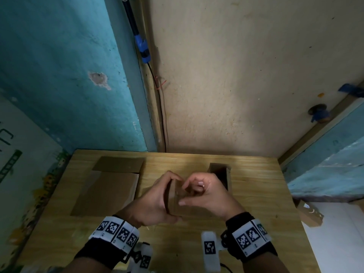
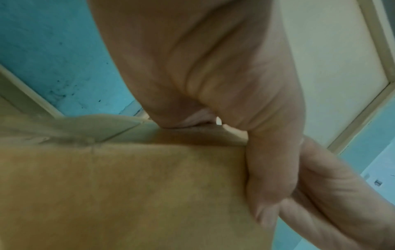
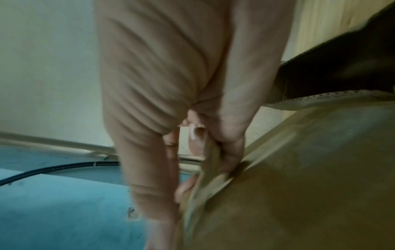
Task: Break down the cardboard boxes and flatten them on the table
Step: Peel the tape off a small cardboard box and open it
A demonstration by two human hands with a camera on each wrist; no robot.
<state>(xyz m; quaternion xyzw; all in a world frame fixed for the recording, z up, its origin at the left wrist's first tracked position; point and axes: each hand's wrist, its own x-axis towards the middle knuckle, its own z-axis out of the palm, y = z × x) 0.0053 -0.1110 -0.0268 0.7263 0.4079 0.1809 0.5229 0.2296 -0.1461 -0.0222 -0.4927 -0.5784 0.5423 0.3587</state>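
A small brown cardboard box is held over the middle of the wooden table. My left hand grips its left side, fingers curled over the top edge and thumb low at the front. My right hand pinches the box's upper flap from the right. In the left wrist view the box wall fills the lower frame under my left hand. In the right wrist view the right hand's fingers pinch a cardboard flap. A flattened box lies on the table's left half.
An open, upright box stands just behind my right hand. Walls close off the table's back and left. A cable runs down the corner. More cardboard lies on the floor to the right of the table.
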